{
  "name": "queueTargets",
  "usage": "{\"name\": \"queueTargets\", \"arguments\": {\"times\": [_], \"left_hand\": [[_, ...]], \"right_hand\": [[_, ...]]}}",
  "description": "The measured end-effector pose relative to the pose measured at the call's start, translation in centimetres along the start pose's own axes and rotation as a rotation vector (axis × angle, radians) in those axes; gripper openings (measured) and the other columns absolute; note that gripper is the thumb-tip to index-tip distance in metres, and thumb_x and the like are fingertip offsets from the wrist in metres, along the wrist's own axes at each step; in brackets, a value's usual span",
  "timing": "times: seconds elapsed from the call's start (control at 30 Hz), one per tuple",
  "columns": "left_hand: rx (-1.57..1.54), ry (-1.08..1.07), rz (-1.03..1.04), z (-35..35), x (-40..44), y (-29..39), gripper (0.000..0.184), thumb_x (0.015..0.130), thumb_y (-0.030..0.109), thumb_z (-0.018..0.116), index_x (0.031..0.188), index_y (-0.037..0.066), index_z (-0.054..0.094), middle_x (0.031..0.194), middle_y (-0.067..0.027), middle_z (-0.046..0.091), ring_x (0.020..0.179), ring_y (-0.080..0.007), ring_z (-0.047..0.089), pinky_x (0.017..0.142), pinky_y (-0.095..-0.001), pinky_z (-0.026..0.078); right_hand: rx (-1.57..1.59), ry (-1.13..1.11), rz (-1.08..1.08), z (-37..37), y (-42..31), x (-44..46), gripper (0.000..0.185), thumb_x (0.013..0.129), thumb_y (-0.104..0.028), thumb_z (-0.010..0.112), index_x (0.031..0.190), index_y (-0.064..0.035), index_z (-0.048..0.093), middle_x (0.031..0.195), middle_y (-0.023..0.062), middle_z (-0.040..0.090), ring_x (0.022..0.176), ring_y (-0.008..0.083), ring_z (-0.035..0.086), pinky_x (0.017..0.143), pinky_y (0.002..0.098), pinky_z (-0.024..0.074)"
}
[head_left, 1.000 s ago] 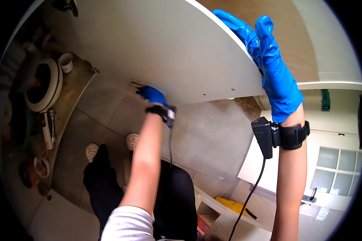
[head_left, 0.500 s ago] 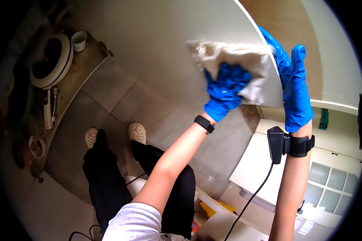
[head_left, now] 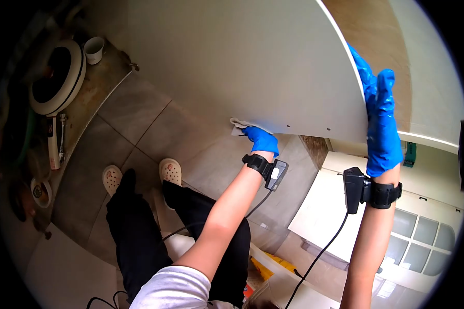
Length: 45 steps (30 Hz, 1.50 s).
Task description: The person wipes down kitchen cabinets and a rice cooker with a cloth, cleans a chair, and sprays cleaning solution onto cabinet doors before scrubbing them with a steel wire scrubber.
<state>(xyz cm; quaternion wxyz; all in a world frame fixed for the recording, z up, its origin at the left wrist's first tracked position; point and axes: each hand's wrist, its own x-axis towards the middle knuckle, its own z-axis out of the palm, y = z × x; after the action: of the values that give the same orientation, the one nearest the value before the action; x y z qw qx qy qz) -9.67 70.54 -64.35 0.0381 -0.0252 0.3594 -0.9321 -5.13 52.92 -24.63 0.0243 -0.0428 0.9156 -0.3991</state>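
My left hand [head_left: 261, 141], in a blue glove, is closed on a cream cloth [head_left: 241, 124] at the lower edge of a large white panel [head_left: 273, 62]. Most of the cloth is hidden behind the fingers and bunched small. My right hand [head_left: 380, 116], gloved in blue too, lies against the panel's right edge. Its fingers stretch along the side facing away and its thumb stands apart, pointing up. Two small dark holes show near the panel's bottom edge.
On the left, a counter [head_left: 105, 85] carries a round white-rimmed appliance [head_left: 77, 77] and a white cup [head_left: 94, 50]. Grey tiles [head_left: 134, 121] cover the floor around my feet. White cabinets [head_left: 319, 201] stand at the lower right. A black cable [head_left: 319, 257] hangs from my right wrist.
My left hand has moved down and left from the panel's face to its lower edge, taking the spread cloth along, now bunched. My right hand stays at the panel's edge.
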Motion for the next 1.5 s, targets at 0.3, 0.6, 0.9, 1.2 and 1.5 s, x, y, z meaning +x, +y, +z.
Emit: {"name": "queueTargets", "arguments": {"times": [0.3,0.6,0.9,1.2,1.5], "left_hand": [[0.163,0.549,-0.301,27.8,-6.4,-8.9,0.031,0.086,0.029,0.033,0.106,0.007,0.040,0.099,-0.0106,0.050,0.092,-0.0276,0.050,0.084,-0.0374,0.040],[0.634,0.592,-0.128,40.0,-13.9,7.0,0.031,0.085,0.032,0.040,0.104,0.007,0.047,0.094,-0.0024,0.053,0.077,-0.0131,0.052,0.069,-0.0266,0.044],[0.869,0.275,0.207,45.1,-16.3,13.9,0.034,0.085,0.027,0.036,0.108,0.003,0.045,0.097,-0.0042,0.052,0.086,-0.0157,0.052,0.076,-0.0269,0.043],[1.057,0.166,0.460,50.3,-16.0,13.5,0.044,0.083,0.033,0.031,0.114,0.003,0.039,0.108,-0.0106,0.048,0.098,-0.0236,0.048,0.085,-0.0355,0.039],[1.162,0.088,0.901,54.3,-19.0,11.4,0.037,0.083,0.029,0.035,0.108,0.003,0.044,0.097,-0.0075,0.052,0.086,-0.0189,0.052,0.074,-0.0305,0.045]], "right_hand": [[0.103,-0.042,0.028,-0.7,-0.2,0.6,0.057,0.084,-0.049,0.029,0.121,-0.0058,0.036,0.120,0.0074,0.041,0.109,0.0159,0.038,0.092,0.0280,0.0279],[0.295,-0.034,0.329,0.8,-3.0,-0.6,0.045,0.087,-0.038,0.033,0.117,-0.0062,0.042,0.113,0.0016,0.045,0.102,0.0106,0.040,0.090,0.0242,0.0287],[0.394,-0.128,0.084,0.9,-1.5,0.5,0.044,0.085,-0.032,0.041,0.118,-0.0030,0.040,0.115,0.0069,0.045,0.101,0.0151,0.045,0.087,0.0268,0.0351],[0.754,-0.297,0.087,9.1,-4.4,-0.9,0.037,0.084,-0.025,0.045,0.115,-0.0043,0.040,0.108,0.0054,0.049,0.096,0.0152,0.047,0.085,0.0269,0.0365],[0.822,-0.070,0.024,16.6,-5.6,8.2,0.025,0.080,-0.023,0.049,0.093,-0.0021,0.049,0.082,0.0064,0.051,0.073,0.0151,0.046,0.068,0.0286,0.0386]]}}
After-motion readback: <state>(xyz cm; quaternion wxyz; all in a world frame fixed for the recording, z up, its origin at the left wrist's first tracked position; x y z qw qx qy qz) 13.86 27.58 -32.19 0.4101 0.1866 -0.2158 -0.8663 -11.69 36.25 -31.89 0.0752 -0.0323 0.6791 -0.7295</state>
